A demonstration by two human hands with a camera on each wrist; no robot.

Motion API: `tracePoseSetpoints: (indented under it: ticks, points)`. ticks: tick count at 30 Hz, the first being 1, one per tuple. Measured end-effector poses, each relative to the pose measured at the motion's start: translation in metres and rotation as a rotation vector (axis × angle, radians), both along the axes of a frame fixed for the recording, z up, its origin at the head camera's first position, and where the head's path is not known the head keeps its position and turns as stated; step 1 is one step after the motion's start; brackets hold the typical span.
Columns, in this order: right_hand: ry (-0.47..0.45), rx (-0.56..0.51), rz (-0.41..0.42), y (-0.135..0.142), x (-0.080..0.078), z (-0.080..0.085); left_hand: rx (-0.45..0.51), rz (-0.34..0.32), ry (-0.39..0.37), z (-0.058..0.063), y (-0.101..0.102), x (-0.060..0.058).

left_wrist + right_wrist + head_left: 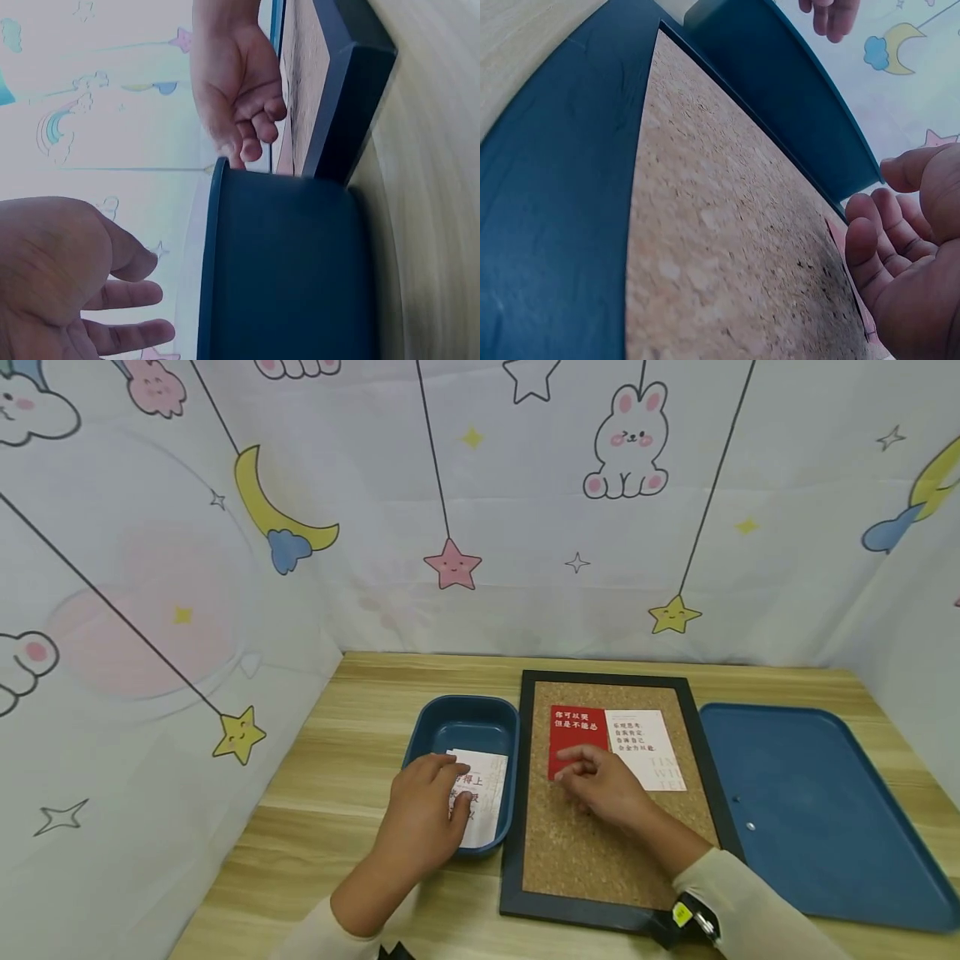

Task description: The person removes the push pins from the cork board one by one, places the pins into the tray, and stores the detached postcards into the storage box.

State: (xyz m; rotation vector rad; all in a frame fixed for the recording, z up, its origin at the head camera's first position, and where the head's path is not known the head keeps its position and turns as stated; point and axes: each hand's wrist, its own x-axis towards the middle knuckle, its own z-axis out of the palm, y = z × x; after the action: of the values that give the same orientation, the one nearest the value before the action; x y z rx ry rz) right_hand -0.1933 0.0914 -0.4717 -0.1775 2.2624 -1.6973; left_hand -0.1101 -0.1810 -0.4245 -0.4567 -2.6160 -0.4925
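My left hand (422, 814) hovers over a deep blue bin (515, 777), its fingers spread and holding nothing. Under those fingers, white cards (489, 789) printed with dark characters lie inside the bin. My right hand (611, 789) is above a black-framed cork board (585, 852), fingers loosely bent, with nothing seen between them. Its fingertips lie over the lower part of a red card (579, 727) with white writing; whether they touch it I cannot tell. Beside the red card, a white card (645, 743) lies on the cork, partly behind the right hand.
A flat blue tray (832, 818) sits right of the board, with a small silvery pin (751, 827) and a darker one near its left edge. Everything stands on a wood-grain table (315, 827). A white curtain (525, 510) with cartoon prints encloses the back and sides.
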Motion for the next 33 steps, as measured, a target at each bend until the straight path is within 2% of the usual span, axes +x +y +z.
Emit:
tracePoseSetpoints:
  ticks: [5, 15, 19, 25, 33]
  points:
    - [0.009, 0.007, 0.012, 0.005, 0.0, 0.001, -0.011, -0.069, -0.002, 0.0, 0.01, 0.001]
    - [0.063, 0.053, 0.034, 0.016, -0.002, 0.0, -0.065, -0.168, -0.057, 0.0, 0.027, -0.001]
    - [0.062, 0.057, 0.039, 0.019, -0.003, 0.001, -0.12, -0.171, -0.07, 0.001, 0.033, -0.002]
    - [0.073, 0.08, 0.022, 0.023, -0.004, 0.002, -0.199, -0.163, -0.147, 0.004, 0.043, -0.002]
    - [0.177, 0.197, 0.019, 0.03, -0.005, 0.004, -0.226, -0.179, -0.239, 0.004, 0.05, -0.003]
